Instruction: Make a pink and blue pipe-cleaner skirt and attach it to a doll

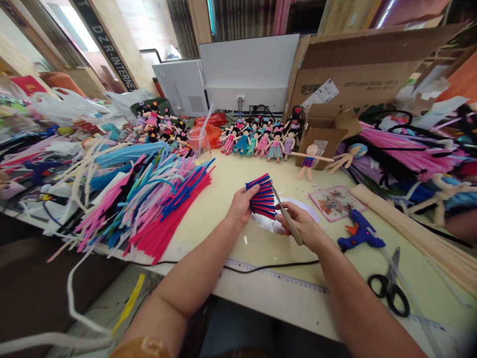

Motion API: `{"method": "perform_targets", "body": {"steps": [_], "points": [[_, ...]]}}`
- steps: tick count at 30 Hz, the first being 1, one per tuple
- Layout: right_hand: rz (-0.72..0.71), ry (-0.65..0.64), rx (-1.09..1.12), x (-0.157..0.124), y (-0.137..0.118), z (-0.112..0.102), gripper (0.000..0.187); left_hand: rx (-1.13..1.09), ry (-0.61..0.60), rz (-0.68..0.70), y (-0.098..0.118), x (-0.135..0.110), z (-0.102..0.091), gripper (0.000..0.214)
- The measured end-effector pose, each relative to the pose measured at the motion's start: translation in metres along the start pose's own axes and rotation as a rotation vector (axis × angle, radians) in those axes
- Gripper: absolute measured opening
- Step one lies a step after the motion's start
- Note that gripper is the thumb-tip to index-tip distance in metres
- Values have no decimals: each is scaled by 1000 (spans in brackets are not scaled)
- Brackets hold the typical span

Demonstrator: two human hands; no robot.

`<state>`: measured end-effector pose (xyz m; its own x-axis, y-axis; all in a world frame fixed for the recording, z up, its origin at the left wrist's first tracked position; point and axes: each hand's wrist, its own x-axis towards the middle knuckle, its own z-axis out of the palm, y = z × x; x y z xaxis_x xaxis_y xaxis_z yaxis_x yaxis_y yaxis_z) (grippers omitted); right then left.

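On the far left of our table (231, 171) we see white plastic bags (63, 107). Next comes a broad heap of fuzzy stems (149, 184) in pink, white, pale blue and green, with a red bundle (167, 223) along its right side. Behind the heap sits a cluster of small dolls (158, 127), and just right of them a clear cup (196, 139). Near the middle, the fingers of our left hand (240, 205) pinch a striped piece (263, 196) of red and blue stems by its left end, over the table. Our right hand (303, 223) has its fingers wrapped around pale-handled scissors (291, 224), whose blades lie at the striped piece's right end; we cannot tell how far apart the blades stand. Further back, dressed dolls (257, 141) stand before a white monitor (249, 64). To their right, a beige figure (310, 160) with a blue and red middle is in front of a small cardboard box (316, 130). Beyond lie a picture card (337, 201), a blue glue gun (359, 231), black-handled scissors (392, 286) and a bundle of beige stems (417, 223).
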<state>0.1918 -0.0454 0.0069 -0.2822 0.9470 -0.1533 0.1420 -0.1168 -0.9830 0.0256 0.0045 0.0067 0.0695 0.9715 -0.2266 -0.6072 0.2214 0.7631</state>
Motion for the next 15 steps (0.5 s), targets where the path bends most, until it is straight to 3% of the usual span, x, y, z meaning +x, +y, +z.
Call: {"method": "perform_targets", "body": {"steps": [15], "points": [[14, 36, 13, -1, -6, 3, 47, 1, -20, -20, 1, -1, 0, 27]]}}
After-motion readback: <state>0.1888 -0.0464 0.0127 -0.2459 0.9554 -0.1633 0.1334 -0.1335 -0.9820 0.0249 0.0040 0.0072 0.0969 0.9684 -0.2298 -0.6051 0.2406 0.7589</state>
